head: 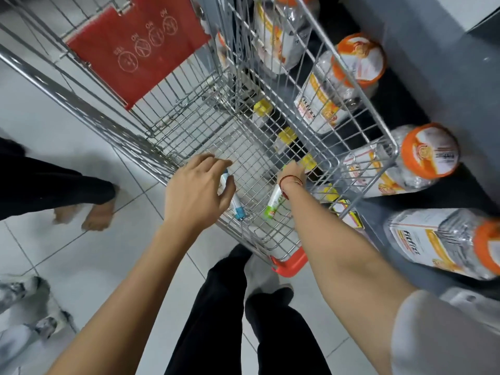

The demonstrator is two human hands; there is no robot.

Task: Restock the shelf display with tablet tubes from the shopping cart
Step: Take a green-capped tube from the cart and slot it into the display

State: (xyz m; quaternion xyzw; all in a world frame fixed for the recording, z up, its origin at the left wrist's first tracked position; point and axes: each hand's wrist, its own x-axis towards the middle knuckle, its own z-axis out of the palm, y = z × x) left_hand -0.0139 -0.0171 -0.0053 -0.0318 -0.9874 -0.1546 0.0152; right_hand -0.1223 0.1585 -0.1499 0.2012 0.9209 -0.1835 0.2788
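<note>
The wire shopping cart [189, 125] stands in front of me, and both my hands are down inside its near end. My left hand [198, 189] curls over a white tablet tube with a blue cap [236, 205], thumb and fingers closed around it just above the cart floor. My right hand [293, 171] holds a white tube with a green end [272, 205], which sticks out under the wrist toward me. Through the cart's right wall I see several yellow-capped tubes [286, 135] on the dark shelf.
Big clear jars with orange lids [357, 60] lie along the dark shelf at the right. The cart's red seat flap [138, 47] is at the far end and an orange corner bumper [290, 263] is near my legs. Other people's feet [94, 212] stand at the left on white tiles.
</note>
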